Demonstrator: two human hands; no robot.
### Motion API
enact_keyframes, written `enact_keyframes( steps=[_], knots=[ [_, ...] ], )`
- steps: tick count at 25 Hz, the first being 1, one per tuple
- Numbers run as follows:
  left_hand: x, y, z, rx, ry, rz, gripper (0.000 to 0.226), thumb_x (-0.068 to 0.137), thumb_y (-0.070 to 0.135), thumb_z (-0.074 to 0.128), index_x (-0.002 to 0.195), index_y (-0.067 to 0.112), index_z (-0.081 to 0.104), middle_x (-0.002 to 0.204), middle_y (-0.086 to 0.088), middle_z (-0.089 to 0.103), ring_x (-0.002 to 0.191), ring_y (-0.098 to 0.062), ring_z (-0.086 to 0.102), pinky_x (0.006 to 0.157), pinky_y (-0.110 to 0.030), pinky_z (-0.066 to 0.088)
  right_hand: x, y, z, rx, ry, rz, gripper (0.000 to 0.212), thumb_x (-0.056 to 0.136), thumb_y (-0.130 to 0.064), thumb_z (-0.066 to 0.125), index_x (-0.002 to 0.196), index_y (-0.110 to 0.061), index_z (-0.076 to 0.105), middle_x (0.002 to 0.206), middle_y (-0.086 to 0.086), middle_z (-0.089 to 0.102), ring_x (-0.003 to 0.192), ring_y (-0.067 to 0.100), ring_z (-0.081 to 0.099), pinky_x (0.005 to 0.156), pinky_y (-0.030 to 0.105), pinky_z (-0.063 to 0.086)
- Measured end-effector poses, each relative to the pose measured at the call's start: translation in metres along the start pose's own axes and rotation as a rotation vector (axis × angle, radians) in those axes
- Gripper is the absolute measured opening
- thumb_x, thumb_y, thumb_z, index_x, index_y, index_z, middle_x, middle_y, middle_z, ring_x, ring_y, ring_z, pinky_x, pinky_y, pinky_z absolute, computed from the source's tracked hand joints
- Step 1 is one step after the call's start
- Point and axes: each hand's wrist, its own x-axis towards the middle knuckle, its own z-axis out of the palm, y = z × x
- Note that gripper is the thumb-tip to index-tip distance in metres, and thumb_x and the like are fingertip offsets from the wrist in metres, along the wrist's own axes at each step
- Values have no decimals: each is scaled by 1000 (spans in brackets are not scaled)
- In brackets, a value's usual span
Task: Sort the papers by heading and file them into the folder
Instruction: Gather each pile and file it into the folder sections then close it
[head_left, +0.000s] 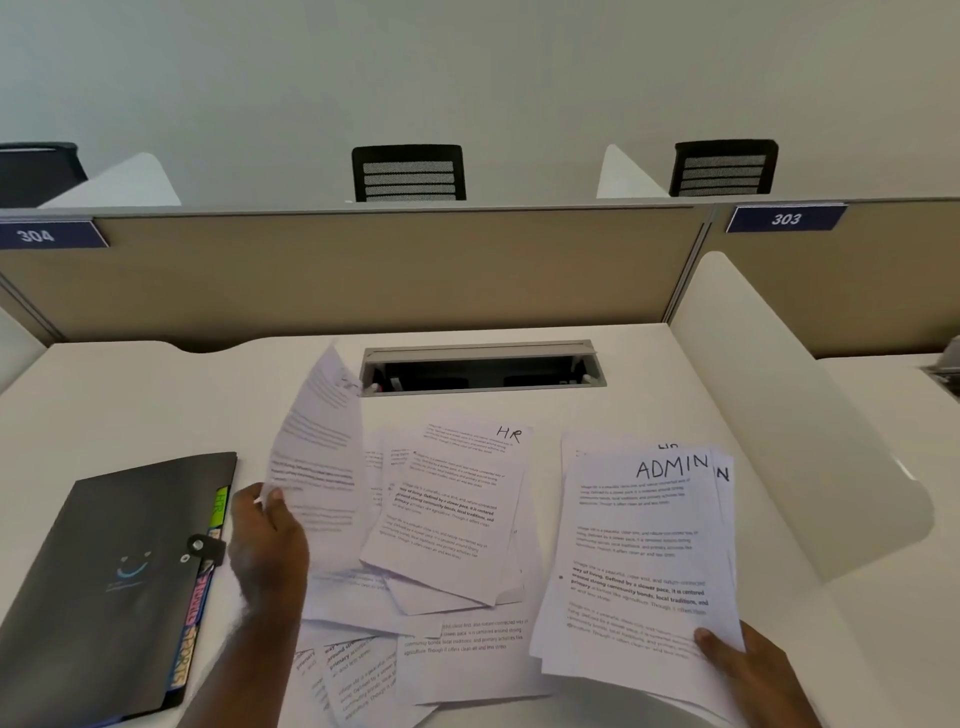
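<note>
A dark folder (114, 582) is seen at the far left of a white desk (649, 374), lying closed, its long axis running from the near edge away and slightly rightward, with coloured index tabs (195, 618) showing along its right side. Just to its right, the left hand (265, 540) is raised with a single printed sheet (317, 467) pinched between thumb and fingers, the sheet standing nearly upright; its heading is too blurred to be read. In the middle, a loose heap of papers (441, 545) is spread on the desk, the top sheet marked "HR". Further right, a stack headed "ADMIN" (644, 561) is gripped at its near right corner by the right hand (737, 660). The folder lies to the left of both hands, and the left hand is judged much the nearer, almost beside the tabbed edge. Sorting appears unfinished, so filing is judged to come later. Nothing stands between the left hand and the folder, though its clasp (200, 545) seems fastened. Behind, an open cable tray (483, 366), a beige partition (363, 270) and chairs (409, 172) are visible.
</note>
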Motion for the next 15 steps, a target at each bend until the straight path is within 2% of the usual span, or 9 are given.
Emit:
enact_keyframes(
  steps=[3, 5, 7, 9, 12, 15],
  knots=[
    [10, 14, -8, -133, 62, 42, 28, 104, 25, 41, 113, 0, 48, 99, -18, 59, 88, -34, 58, 69, -38, 44, -2, 0, 1, -8, -7, 5, 29, 84, -11, 71, 112, -7, 68, 103, 14, 67, 96, 25, 59, 89, 33, 42],
    [14, 23, -8, -262, 63, 26, 25, 104, 27, 41, 114, 5, 47, 100, -11, 59, 85, -25, 58, 64, -32, 46, -4, -3, 2, -4, -8, 4, 24, 84, -12, 71, 107, -11, 67, 104, 15, 67, 96, 26, 60, 89, 33, 42],
    [17, 27, -2, -409, 34, -28, 20, 103, 28, 44, 113, 12, 48, 101, -9, 60, 85, -23, 60, 63, -28, 49, -6, -8, 5, 1, -13, -14, 20, 84, -13, 71, 102, -15, 65, 102, 14, 65, 96, 25, 58, 89, 32, 39],
    [16, 24, 9, -505, -46, -103, 13, 102, 29, 47, 109, 19, 50, 98, -7, 62, 88, -27, 62, 68, -33, 54, -6, -10, 7, 16, -18, -29, 18, 84, -13, 70, 101, -16, 63, 101, 13, 64, 96, 26, 58, 88, 31, 39],
    [3, 6, 33, -474, -249, -223, 16, 102, 31, 48, 109, 20, 56, 100, -10, 66, 92, -33, 65, 78, -47, 57, -7, -13, 9, 46, -12, -50, 19, 85, -14, 70, 103, -14, 65, 100, 14, 66, 95, 28, 60, 88, 33, 41],
    [-22, -14, 56, -442, -415, -306, 20, 102, 25, 47, 115, 16, 59, 110, -13, 68, 97, -34, 66, 80, -48, 57, -5, -16, 9, 152, 34, -67, 23, 85, -10, 69, 108, -8, 67, 100, 15, 68, 92, 27, 63, 89, 34, 43]
  ],
)
